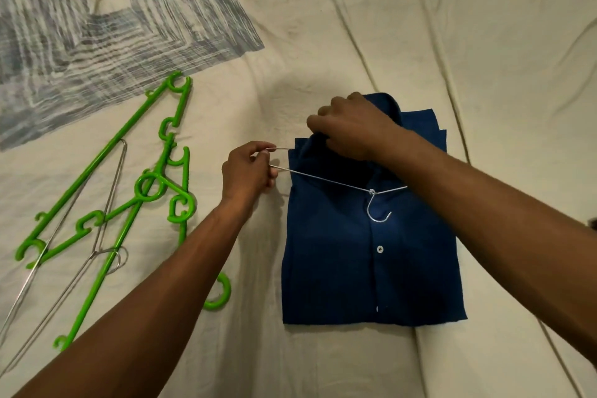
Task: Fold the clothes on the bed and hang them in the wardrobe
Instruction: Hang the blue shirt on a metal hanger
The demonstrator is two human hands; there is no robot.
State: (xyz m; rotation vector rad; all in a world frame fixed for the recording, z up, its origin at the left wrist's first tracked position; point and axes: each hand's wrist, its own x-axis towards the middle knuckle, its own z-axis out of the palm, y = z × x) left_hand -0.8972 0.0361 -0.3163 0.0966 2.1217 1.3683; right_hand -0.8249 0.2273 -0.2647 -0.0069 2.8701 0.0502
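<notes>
Head view, midway through hanging one garment. The bed [339, 10], covered in a creased cream sheet, fills the whole view; no wardrobe or other part of the room is visible. A grey-and-white striped cloth [97, 26] lies spread at the far left of the bed, apparently not yet folded. The blue shirt [365, 268] lies right of centre, already folded into a neat rectangle with its button placket facing up, so the folding step for this piece appears complete. A loose pile of green plastic hangers [151, 184] and bare wire hangers [106, 200] rests on the sheet to the left, well apart from the shirt, awaiting use. The right hand [352, 129] pinches the fabric at the shirt's upper left corner beside the collar, lifting it slightly. The left hand [248, 171] holds the bent end of a wire hanger [326, 180] between curled fingers, just beside the shirt's left edge; the hanger's upper arm passes under the lifted fabric while its lower arm and hook lie across the shirt front. Judged remaining: seating the hanger, carrying the shirt to the wardrobe, and treating the striped cloth likewise.
</notes>
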